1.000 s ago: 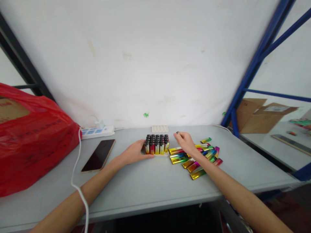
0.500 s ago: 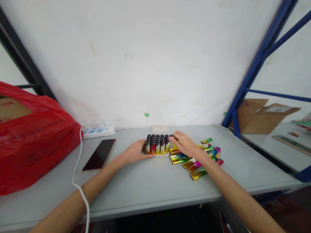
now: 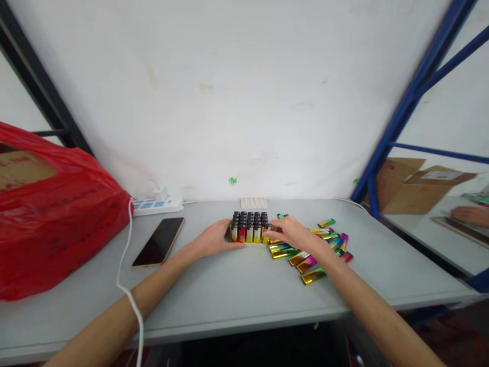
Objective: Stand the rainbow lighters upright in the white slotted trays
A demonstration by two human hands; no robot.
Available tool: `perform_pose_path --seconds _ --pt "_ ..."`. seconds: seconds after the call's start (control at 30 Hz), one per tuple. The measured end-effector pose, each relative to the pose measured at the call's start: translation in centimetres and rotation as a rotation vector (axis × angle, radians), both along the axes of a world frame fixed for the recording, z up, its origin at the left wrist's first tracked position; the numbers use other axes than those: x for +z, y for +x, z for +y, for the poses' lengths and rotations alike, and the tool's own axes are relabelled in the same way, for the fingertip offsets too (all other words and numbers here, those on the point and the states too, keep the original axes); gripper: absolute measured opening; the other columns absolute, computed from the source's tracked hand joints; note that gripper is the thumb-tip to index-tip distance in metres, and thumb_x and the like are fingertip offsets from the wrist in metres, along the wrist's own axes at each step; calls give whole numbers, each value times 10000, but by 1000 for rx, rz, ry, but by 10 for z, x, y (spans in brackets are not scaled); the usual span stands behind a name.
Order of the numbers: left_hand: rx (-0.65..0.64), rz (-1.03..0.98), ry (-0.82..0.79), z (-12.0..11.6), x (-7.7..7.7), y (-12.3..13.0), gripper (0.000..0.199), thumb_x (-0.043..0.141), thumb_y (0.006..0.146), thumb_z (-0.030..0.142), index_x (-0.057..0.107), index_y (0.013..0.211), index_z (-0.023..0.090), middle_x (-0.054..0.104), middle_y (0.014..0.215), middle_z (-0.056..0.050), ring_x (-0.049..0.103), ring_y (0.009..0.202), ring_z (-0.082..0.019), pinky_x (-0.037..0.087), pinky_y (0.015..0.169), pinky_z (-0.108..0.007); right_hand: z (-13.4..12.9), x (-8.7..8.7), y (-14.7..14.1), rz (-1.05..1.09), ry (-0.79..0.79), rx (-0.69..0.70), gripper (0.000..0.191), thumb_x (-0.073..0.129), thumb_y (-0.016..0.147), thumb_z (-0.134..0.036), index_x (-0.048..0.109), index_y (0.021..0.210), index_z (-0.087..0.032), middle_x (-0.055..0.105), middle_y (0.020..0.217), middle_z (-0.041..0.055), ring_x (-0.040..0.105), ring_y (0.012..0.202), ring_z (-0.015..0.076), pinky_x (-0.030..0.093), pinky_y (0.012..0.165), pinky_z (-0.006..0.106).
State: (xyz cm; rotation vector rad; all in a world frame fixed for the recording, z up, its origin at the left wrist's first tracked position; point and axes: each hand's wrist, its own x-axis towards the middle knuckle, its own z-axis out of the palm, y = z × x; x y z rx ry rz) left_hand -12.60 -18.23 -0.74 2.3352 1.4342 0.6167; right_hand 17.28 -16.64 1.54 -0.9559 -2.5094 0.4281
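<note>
Upright lighters (image 3: 249, 233) with black tops stand packed in rows, a white tray edge just showing under them. My left hand (image 3: 209, 239) grips the left end of this block, thumb along the near side and fingers behind. At the right end, my right hand (image 3: 293, 234) has its fingers closed on a yellow lighter (image 3: 266, 238) at the front corner, which is partly hidden by the fingers. Under and beside my right wrist lies a loose pile of shiny multicoloured lighters (image 3: 314, 276).
An empty-looking white tray (image 3: 253, 203) sits by the wall. To the left are a phone (image 3: 159, 242), a power strip (image 3: 160, 205), a white cable (image 3: 124, 290) and a red bag (image 3: 61, 224). Beyond the blue frame (image 3: 397, 117) are a carton (image 3: 420, 191) and another person's hand (image 3: 471, 214).
My right hand has moved down and nearer, from the back right of the block to its front right corner. A person's hand has appeared at the far right. My left hand stays in place.
</note>
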Motion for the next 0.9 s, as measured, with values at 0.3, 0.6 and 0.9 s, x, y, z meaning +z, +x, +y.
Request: perform_pose_path --seconds 0.3,0.6,0.9 --pt "-4 5 10 0 0 1 685 806 761 656 696 1242 182 759 1247 -138 712 1096 -352 569 967 -441 -8 10 -2 -190 16 -47 454 557 1082 -534 695 836 -177 762 757 78 655 656 183 372 631 268" --pt "13 42 35 -3 -1 2 665 775 779 691 698 1207 187 764 1198 -125 724 1041 -340 581 888 -406 16 9 9 -82 137 -137 528 443 1124 -503 719 811 -180 734 758 49 635 689 178 403 686 278" --pt "12 80 74 -3 -2 4 622 749 810 665 686 1197 182 753 1197 -155 706 1064 -349 571 938 -439 116 -9 -34 -347 243 -136 191 702 965 -122 724 1155 -121 704 1220 158 656 1122 234 485 1008 321"
